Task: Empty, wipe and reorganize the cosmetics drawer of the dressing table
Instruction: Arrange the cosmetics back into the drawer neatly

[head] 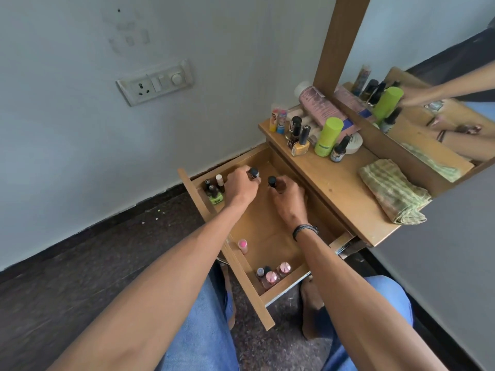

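Inside the open drawer [263, 293], the left hand [241, 187] is closed on a dark-capped bottle [253, 173] beside the corner cluster of bottles [213, 190]; the right hand [288, 200] grips another bottle [272, 181]. Reorganizing appears underway; next, each bottle needs setting upright. Remaining cosmetics [310, 137] and cloth [393, 192] wait on the tabletop [340, 188].
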Demonstrator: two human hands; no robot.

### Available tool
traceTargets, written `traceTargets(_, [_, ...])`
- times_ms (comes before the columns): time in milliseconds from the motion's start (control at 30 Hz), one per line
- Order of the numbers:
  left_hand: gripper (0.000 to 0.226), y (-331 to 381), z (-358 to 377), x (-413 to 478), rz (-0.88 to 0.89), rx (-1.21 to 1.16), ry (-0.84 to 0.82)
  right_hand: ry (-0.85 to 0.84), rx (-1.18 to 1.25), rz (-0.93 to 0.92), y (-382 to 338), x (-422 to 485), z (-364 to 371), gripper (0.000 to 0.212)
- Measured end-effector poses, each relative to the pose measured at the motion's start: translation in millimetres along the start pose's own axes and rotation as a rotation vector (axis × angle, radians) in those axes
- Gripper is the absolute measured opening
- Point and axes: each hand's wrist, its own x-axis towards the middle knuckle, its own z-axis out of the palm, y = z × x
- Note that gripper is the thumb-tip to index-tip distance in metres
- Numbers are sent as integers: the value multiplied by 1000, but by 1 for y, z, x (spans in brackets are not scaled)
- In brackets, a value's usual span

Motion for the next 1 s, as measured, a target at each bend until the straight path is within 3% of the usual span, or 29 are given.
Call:
traceTargets(233, [28, 4, 17, 25, -9, 16, 13, 94, -181, -46, 2, 26, 19, 21])
traceTargets(367, [34, 6, 25, 34, 1, 12, 41, 122, -209, 19, 7, 35, 24, 24])
traceTargets(533, [25, 6, 31, 39, -15, -1, 34, 153, -253, 76, 8, 41, 26, 24])
traceTargets(800, [23, 0, 34, 48, -171, -341, -88, 161, -292, 104, 4, 43, 30, 28])
traceTargets(1000, [25, -3, 37, 52, -176, -377, -96, 186, -317, 122, 1, 43, 31, 30])
